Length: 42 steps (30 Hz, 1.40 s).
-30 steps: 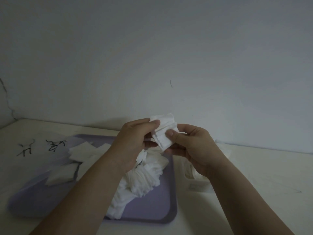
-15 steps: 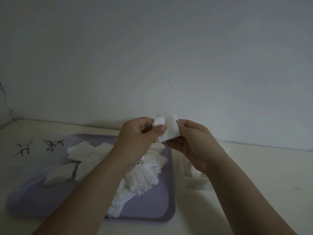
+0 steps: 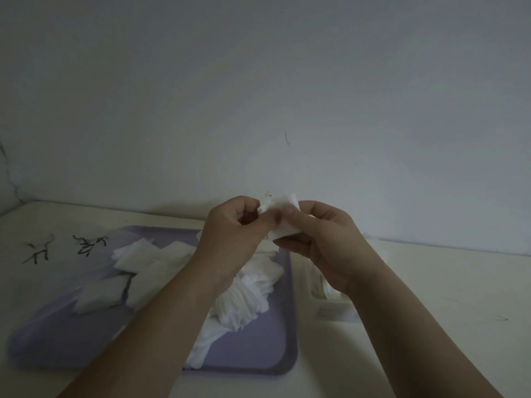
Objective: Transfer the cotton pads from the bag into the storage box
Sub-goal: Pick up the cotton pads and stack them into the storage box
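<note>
Both hands are raised above the table and pinch one small stack of white cotton pads [image 3: 283,203] between them. My left hand [image 3: 232,234] grips its left edge with curled fingers; my right hand [image 3: 324,237] holds its right side with thumb on top. Below them a heap of cotton pads [image 3: 247,294] lies on a purple tray [image 3: 258,354], with several flat pads [image 3: 138,254] spread at the tray's left. A pale translucent storage box [image 3: 336,308] sits right of the tray, mostly hidden by my right forearm.
The cream table [image 3: 445,282] runs to a plain grey wall close behind. Black scribble marks [image 3: 37,251] lie on the table at the far left.
Both hands rose slightly with the pad stack and closed in on it; the stack now shows less between the fingers. The tray and heap did not move.
</note>
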{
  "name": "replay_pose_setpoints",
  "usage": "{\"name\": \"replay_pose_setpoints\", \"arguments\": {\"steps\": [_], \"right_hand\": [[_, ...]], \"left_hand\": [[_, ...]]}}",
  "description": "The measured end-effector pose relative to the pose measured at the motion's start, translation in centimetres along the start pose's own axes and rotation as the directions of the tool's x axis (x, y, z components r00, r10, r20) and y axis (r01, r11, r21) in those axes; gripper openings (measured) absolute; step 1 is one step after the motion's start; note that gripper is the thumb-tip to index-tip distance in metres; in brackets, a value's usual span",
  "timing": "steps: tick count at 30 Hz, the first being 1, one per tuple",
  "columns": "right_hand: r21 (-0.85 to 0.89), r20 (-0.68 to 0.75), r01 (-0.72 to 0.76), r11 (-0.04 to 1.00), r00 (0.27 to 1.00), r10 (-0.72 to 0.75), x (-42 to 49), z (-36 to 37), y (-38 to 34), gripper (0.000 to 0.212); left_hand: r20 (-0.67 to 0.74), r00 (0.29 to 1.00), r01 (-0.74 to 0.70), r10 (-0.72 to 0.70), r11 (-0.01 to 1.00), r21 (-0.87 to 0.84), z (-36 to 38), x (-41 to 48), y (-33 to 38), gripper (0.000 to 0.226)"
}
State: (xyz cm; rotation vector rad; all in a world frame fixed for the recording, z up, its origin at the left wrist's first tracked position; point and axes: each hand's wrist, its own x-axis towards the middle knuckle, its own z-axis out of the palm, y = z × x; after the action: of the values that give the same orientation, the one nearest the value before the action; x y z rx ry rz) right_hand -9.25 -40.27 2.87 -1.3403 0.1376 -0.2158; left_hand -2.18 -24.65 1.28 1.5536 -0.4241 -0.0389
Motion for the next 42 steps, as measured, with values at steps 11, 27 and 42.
{"name": "replay_pose_setpoints", "arguments": {"steps": [11, 27, 42], "right_hand": [[-0.246, 0.036, 0.002, 0.969, 0.999, 0.007, -0.7, -1.2, -1.5, 0.017], [-0.906, -0.383, -0.367, 0.209, 0.923, -0.040, -3.1, -9.2, -3.9, 0.011], [-0.893, -0.281, -0.339, 0.295, 0.933, 0.223, -2.6, -8.2, -2.3, 0.046]], "left_hand": [[0.065, 0.995, 0.076, -0.071, 0.995, -0.071, 0.4, -0.5, 0.7, 0.017], [0.349, 0.934, -0.272, 0.069, 0.773, 0.574, 6.1, -4.0, -2.0, 0.033], [0.393, 0.910, -0.351, 0.128, 0.743, 0.570, 5.5, -3.5, -2.8, 0.023]]}}
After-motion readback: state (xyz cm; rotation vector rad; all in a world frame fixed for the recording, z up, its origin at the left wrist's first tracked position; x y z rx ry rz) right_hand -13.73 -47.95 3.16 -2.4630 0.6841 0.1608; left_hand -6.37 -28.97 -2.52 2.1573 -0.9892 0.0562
